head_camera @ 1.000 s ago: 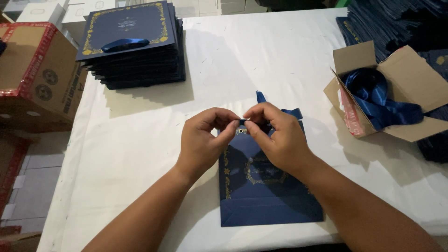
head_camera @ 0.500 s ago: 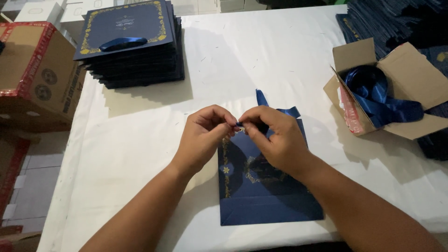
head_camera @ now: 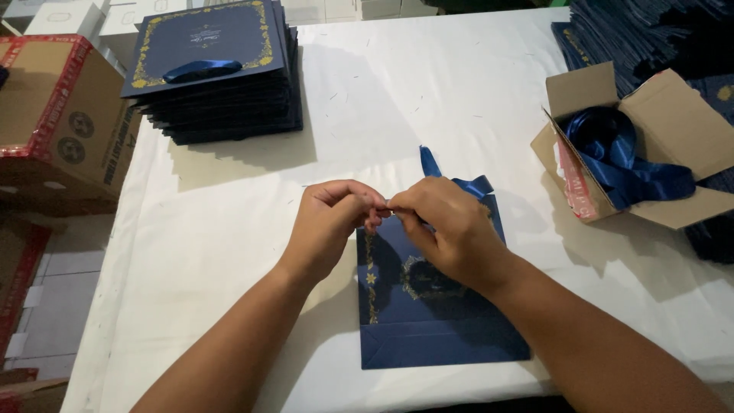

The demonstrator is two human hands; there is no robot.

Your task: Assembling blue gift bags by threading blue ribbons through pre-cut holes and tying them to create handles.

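A flat dark blue paper bag with gold ornament lies on the white table near the front edge. A blue satin ribbon sticks up from its top edge. My left hand and my right hand meet over the bag's top edge, fingertips pinched together on the ribbon where it enters the bag. The right hand covers most of the bag's upper part. The pinched spot itself is hidden by my fingers.
A stack of the same blue bags with ribbon handles stands at the far left. An open cardboard box holding blue ribbons sits at the right. More dark blue bags pile behind it. A cardboard carton stands off the table's left side.
Both hands have stayed at the bag's top edge. The fingers have shifted slightly on the ribbon; the bag has not moved.
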